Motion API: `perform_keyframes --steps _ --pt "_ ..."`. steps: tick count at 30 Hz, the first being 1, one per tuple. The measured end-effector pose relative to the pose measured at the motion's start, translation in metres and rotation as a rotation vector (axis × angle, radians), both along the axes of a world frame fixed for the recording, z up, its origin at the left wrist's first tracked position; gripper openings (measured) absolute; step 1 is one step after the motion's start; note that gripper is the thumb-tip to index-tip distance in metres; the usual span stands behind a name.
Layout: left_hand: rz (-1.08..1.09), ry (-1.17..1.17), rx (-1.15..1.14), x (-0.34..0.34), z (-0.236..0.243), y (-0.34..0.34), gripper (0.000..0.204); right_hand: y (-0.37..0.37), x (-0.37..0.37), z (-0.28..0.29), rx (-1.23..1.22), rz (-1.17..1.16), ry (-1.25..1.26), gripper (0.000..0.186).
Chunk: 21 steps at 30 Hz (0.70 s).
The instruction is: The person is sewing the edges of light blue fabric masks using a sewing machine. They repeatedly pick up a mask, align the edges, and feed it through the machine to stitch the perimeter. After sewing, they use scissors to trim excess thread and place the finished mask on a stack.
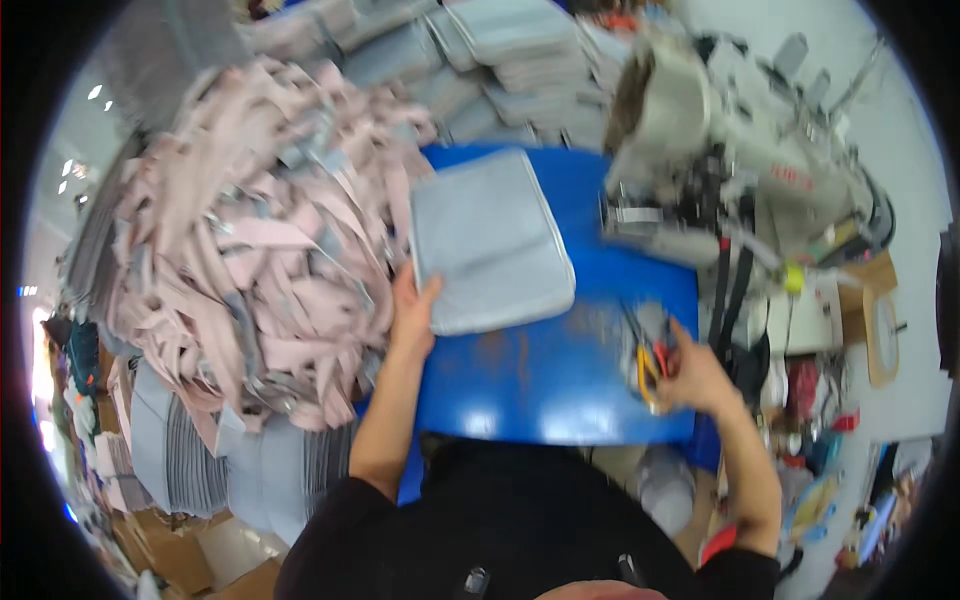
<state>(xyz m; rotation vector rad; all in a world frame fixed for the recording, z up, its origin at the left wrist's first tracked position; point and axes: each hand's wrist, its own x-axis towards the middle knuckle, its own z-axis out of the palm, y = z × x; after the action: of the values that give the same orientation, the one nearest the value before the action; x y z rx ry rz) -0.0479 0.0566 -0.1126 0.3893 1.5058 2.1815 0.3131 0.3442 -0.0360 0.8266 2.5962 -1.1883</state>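
Note:
A square grey fabric piece (490, 240) with a pale raised edging lies tilted over the blue table. My left hand (412, 310) grips its lower left edge, thumb on top and the other fingers hidden beneath. On the right of the table, a pair of scissors (648, 372) with yellow-orange handles lies among small tools, its dark blades pointing away from me. My right hand (695, 375) is at the handles with its fingers curled round them; a red part shows by the fingertips. Motion blur softens the details there.
A big heap of pink and grey fabric strips (270, 240) rises left of the blue table (560, 400). Stacked grey pieces (520, 50) stand behind; more stacks (180, 440) sit at lower left. An industrial sewing machine (740, 160) stands at the right back.

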Motion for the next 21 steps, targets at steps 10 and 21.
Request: perform_keyframes --steps 10,21 --pt "-0.005 -0.033 -0.035 -0.003 -0.003 -0.002 0.047 -0.028 -0.102 -0.018 0.174 -0.117 0.399 0.069" --pt "0.144 0.253 -0.025 -0.007 0.063 0.04 0.056 -0.004 -0.128 -0.065 0.047 -0.248 0.569 0.054"
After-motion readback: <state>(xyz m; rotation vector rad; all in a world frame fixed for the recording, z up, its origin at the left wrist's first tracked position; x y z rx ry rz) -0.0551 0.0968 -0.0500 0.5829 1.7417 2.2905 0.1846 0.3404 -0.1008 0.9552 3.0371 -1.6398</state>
